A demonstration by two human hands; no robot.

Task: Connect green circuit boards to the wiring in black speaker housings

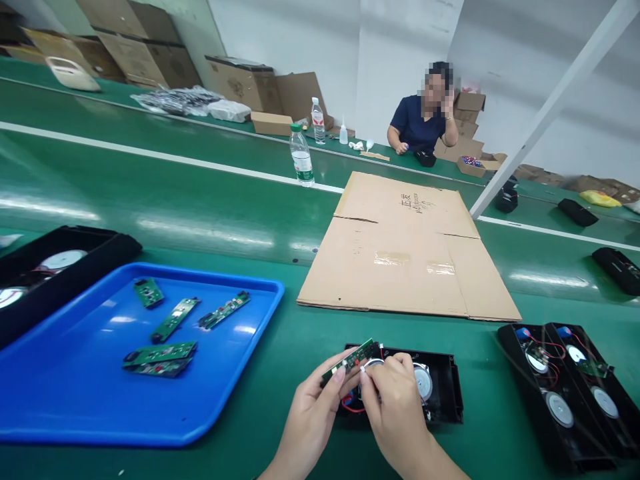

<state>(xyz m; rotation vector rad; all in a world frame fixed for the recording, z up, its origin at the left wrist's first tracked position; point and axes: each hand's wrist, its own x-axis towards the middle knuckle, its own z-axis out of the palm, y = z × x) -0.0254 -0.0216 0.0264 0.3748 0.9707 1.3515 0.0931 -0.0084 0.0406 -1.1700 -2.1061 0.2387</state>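
From where I stand, the bench (270,380) shows a plain green top, its left part taken up by a wide blue tray (125,410) — just beyond that sits a long black case (107,253). Near the middle lies an open black casing (447,387), a flattened cardboard sheet (400,233) behind it; rightward, two speaker casings (575,390) rest side by side — open faces up.

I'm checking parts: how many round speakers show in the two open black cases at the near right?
4: a far speaker and a near speaker in the left case; a far one and a near one in the right case. Both far speakers are partly covered.
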